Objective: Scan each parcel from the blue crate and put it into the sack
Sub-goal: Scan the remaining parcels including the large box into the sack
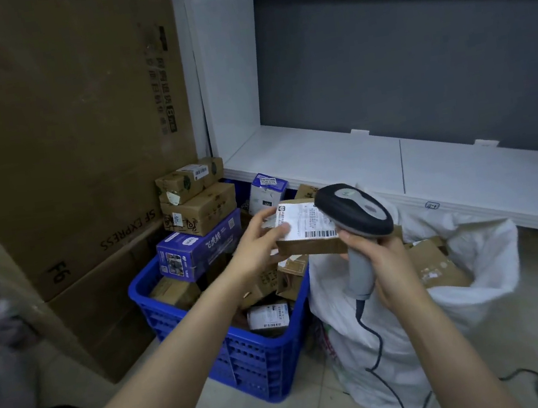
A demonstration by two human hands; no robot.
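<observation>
Right hand point(389, 268) grips the scanner point(355, 212) handle, while left hand point(254, 247) pinches a labelled parcel point(309, 227) beside its head.

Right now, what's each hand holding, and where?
The left hand grips a cardboard parcel by its left end; the right hand grips the barcode scanner by its handle.
</observation>
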